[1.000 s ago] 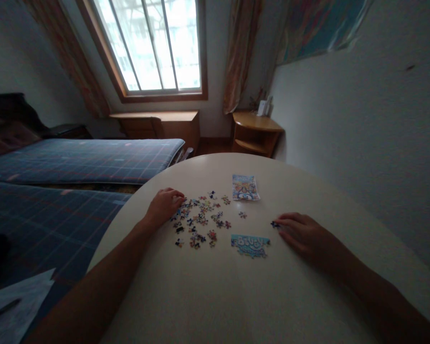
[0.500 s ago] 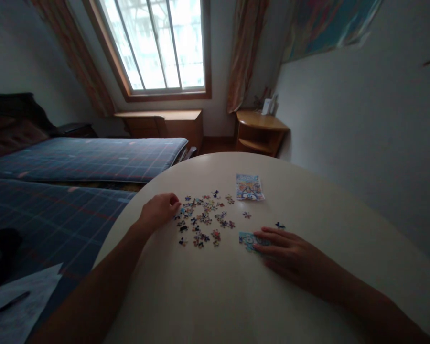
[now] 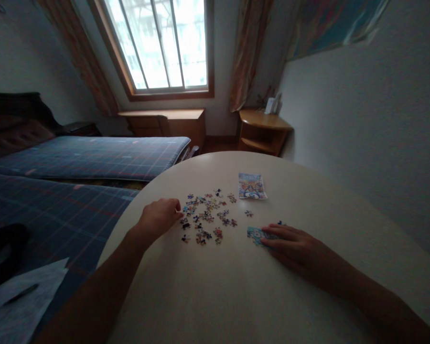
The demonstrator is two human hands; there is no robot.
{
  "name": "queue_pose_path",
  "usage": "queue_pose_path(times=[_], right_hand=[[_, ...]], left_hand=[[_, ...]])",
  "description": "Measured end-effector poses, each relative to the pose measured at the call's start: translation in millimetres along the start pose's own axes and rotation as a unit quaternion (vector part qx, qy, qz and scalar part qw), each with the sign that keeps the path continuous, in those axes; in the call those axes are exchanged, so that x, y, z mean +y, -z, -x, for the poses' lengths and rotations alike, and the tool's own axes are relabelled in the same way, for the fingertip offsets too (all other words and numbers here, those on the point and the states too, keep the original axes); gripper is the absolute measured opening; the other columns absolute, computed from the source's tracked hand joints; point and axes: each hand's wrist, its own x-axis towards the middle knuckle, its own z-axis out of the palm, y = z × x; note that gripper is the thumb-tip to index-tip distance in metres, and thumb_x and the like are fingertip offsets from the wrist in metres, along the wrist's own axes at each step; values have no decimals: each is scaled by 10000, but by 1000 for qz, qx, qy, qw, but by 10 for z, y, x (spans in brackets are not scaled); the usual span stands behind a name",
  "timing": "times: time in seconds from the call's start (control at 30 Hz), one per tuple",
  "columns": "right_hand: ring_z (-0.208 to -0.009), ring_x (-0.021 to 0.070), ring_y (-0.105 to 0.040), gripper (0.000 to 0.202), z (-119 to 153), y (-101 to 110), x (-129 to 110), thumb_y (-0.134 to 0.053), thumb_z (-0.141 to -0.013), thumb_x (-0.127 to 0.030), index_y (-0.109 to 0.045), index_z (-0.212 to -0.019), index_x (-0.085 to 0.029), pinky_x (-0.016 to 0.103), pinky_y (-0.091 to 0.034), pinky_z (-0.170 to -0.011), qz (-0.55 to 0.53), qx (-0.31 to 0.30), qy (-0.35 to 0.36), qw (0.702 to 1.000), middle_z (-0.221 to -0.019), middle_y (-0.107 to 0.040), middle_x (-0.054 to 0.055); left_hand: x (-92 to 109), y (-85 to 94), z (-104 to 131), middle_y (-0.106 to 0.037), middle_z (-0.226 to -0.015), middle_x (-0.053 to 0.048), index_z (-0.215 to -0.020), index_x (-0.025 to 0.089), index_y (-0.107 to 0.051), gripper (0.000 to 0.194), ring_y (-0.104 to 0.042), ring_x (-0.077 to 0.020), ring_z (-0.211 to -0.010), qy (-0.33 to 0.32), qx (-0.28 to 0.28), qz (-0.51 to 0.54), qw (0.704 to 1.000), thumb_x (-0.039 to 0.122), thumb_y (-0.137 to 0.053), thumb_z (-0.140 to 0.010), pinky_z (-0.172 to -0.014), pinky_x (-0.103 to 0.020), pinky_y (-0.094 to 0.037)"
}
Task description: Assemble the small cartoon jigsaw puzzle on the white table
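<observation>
Several small jigsaw pieces [image 3: 208, 216] lie scattered in a loose group on the pale round table [image 3: 200, 296]. At the left edge of that group is my left hand [image 3: 161, 215], its fingers curled together; whatever they may pinch is too small to make out. My right hand [image 3: 294, 243] rests flat, fingers stretched over the right part of a joined light-blue puzzle section [image 3: 255, 235]. Just beyond its fingers a dark piece [image 3: 281, 222] is partly hidden. One loose piece [image 3: 248, 213] sits apart, below a printed picture sheet [image 3: 251, 186].
Left of the table are beds with blue plaid mattresses [image 3: 93, 155] and papers [image 3: 32, 296] with a pen on top. A wooden desk [image 3: 186, 114] stands under the window, and a corner shelf [image 3: 265, 119] is by the right wall.
The view has shifted slightly. My right hand and the light-blue section have moved a little right and away from me. My left hand has lowered slightly beside the loose pieces.
</observation>
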Motion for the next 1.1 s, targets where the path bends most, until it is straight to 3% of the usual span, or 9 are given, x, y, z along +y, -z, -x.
queue_pose_path(times=[0.17,0.4,0.73,0.93,1.1], right_hand=[[-1281,284,-556,374,-1,-29,18,-499,-959,-256,-618,-1305,-329,546,-468,-1061,26,-6,13,1000,-1400,-587,50],[-1315,269,-523,398,-16,-53,7,-495,-959,-244,-587,-1339,-321,525,-468,-1062,37,-1,25,999,-1422,-567,50],[-1378,275,-444,406,-33,-62,-47,-458,-982,-286,-546,-1379,-303,545,-427,-1087,33,-26,20,999,-1468,-518,49],[-1385,276,-433,407,-46,-62,-57,-473,-980,-299,-543,-1380,-323,538,-417,-1092,17,-26,17,999,-1459,-530,41],[-1390,264,-426,401,-54,-58,-74,-468,-986,-305,-543,-1378,-340,528,-401,-1099,5,-32,13,999,-1467,-522,34]], left_hand=[[33,34,107,-738,-927,-36,-923,239,-702,195,-674,-207,-803,-62,-42,18,997,404,-681,-821,-609,-269,-402],[17,23,178,-728,-899,1,-932,258,-697,248,-660,-197,-788,-129,-105,52,985,371,-745,-717,-610,-258,-386],[65,-48,121,-728,-856,14,-858,263,-700,83,-655,-175,-729,-172,-47,59,982,311,-698,-789,-601,-261,-382],[199,-112,150,-715,-838,13,-921,267,-692,140,-644,-177,-715,-255,-58,84,962,354,-691,-811,-574,-254,-368],[302,-164,144,-711,-869,12,-983,264,-677,210,-646,-186,-745,-274,-42,90,957,333,-727,-791,-603,-257,-390]])
